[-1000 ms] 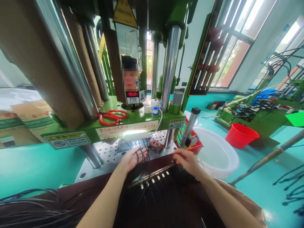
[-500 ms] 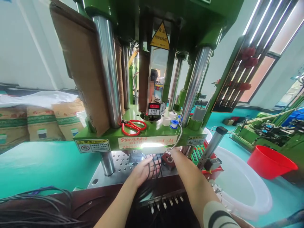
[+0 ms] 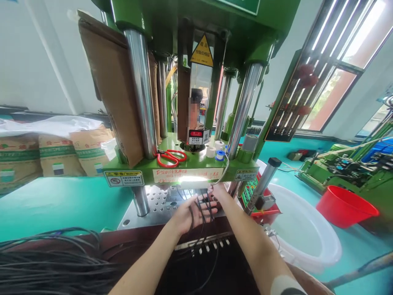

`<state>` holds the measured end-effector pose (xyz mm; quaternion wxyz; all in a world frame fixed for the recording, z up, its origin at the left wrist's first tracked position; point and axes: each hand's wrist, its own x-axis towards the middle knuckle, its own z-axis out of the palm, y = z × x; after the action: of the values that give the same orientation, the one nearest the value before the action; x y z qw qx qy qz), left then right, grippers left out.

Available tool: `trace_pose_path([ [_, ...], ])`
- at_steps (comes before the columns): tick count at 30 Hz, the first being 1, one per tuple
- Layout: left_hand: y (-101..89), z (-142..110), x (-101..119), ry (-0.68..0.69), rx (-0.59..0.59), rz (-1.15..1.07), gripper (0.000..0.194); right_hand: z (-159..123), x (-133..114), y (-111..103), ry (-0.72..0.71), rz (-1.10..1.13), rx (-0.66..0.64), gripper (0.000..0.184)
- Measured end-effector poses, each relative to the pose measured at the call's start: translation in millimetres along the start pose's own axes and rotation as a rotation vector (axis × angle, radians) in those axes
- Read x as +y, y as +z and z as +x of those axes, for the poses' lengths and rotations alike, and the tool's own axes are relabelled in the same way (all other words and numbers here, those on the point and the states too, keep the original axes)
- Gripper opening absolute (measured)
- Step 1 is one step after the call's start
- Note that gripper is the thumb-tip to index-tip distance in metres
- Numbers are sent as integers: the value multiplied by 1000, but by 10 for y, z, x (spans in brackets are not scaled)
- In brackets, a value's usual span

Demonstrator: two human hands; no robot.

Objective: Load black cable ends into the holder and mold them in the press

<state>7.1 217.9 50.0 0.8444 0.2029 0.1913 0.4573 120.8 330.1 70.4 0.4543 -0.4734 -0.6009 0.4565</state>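
My left hand [image 3: 195,213] is palm up below the press's front beam, with its fingers stretched out. Several thin black cables [image 3: 201,211] are draped across its palm and fingers. Just to its right, my right hand [image 3: 217,191] is at the upper part of the cables under the lit lamp [image 3: 193,183]. Its fingers are curled and partly hidden, so what lies between them does not show clearly. Beyond both hands is a steel plate [image 3: 156,211] with rows of holes. Below them runs a strip with metal cable ends [image 3: 207,247].
The green press [image 3: 141,176] has thick steel columns [image 3: 140,90]. Red-handled scissors [image 3: 172,159] and tape rolls [image 3: 219,155] lie on its ledge. A bundle of black cables [image 3: 52,270] sits at lower left. To the right are a button panel [image 3: 249,191], a white tub [image 3: 333,250] and a red bucket [image 3: 346,207].
My right hand has drawn back from behind the beam and into view beside my left hand. The cables on my left palm have shifted slightly right with it. The camera view has moved a little.
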Motion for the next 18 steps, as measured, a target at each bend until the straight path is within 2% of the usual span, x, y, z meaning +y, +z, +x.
trace_pose_path([
  [4, 208, -109, -160, -13, 128, -87, 18, -178, 147, -57, 161, 154, 35, 22],
  [10, 235, -426, -334, -73, 203, -206, 29, -440, 196, 36, 247, 320, 33, 10],
  [14, 253, -838, -587, -112, 154, -134, 25, -510, 185, 92, 270, 370, 57, 11],
  [16, 278, -1094, -713, -119, 95, -39, 23, -534, 176, 50, 260, 385, 63, 11],
  [18, 322, -1370, -729, -74, 51, 38, 22, -566, 177, -33, 238, 389, 65, 12],
])
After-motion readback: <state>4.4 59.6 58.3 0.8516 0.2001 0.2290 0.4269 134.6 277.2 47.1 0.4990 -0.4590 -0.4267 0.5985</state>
